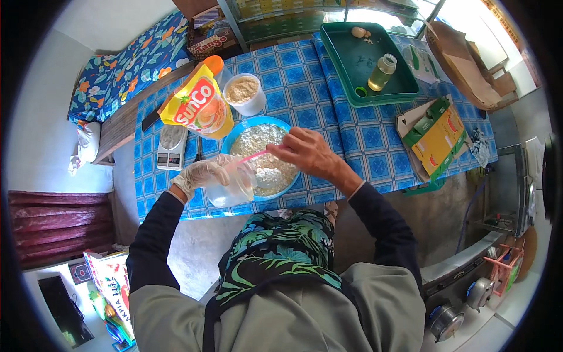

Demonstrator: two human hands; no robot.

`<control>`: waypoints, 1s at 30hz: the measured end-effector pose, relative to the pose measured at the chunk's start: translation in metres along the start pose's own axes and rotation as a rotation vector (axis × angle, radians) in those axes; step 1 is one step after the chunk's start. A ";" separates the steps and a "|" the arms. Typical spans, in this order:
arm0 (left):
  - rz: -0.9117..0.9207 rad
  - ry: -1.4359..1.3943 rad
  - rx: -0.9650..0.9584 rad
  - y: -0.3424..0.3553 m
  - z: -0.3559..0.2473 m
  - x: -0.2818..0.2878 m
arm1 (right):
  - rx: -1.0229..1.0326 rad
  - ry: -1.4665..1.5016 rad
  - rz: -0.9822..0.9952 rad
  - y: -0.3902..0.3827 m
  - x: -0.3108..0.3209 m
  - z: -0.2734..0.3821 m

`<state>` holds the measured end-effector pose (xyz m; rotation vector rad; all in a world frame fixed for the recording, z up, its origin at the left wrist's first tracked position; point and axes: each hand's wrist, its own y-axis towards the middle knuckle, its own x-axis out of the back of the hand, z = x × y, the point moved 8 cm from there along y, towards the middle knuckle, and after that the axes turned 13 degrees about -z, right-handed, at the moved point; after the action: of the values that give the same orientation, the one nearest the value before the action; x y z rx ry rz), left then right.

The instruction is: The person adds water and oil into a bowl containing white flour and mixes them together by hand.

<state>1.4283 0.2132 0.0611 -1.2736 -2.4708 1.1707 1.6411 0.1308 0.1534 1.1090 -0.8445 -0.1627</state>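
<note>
1. Closed around a clear plastic container [224, 195], the left hand [202, 175] wears a thin whitish glove and grips the container at its upper left side
2. Pinched between the fingers of the bare right hand [306, 152] is a thin pink handle [254, 155], slanting down and leftward to the container; whether its far end sits inside cannot be made out clearly
3. That container is held tilted at the near left rim of a blue basin [282, 122], overlapping it in view, its open side turned toward the basin
4. Inside the basin lies white powder [258, 138] with tan patches; the right hand is above the basin's right side
5. Just behind the basin, to the left, stand a white tub [252, 107] of tan, crumbly contents and a yellow pouch [206, 101], with a round orange thing [214, 63] showing behind the pouch
6. Left of the basin rests a white scale [170, 160], near the gloved hand
7. Well apart, toward the far right, a green tray [338, 58] bears a glass bottle [382, 74] with yellowish liquid, a small green ring-like piece [361, 91] and eggshells [358, 31]
8. Nearer than the tray lies a yellow-and-green carton [437, 141], on the right
9. Blue checked cloth [305, 76] covers the table beneath all these
</note>
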 end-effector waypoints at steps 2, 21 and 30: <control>0.201 -0.091 -0.138 -0.014 -0.037 -0.044 | -0.043 0.027 0.048 -0.009 -0.004 -0.006; -0.003 0.759 -0.365 -0.011 -0.064 -0.068 | -0.529 0.345 0.212 -0.067 -0.065 0.012; -0.377 1.659 -1.117 -0.022 -0.073 -0.098 | -1.910 1.378 0.382 -0.103 -0.067 0.034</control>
<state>1.5078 0.1760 0.1487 -0.9598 -1.5561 -1.1802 1.6019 0.0920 0.0384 -0.8287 0.5134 0.1471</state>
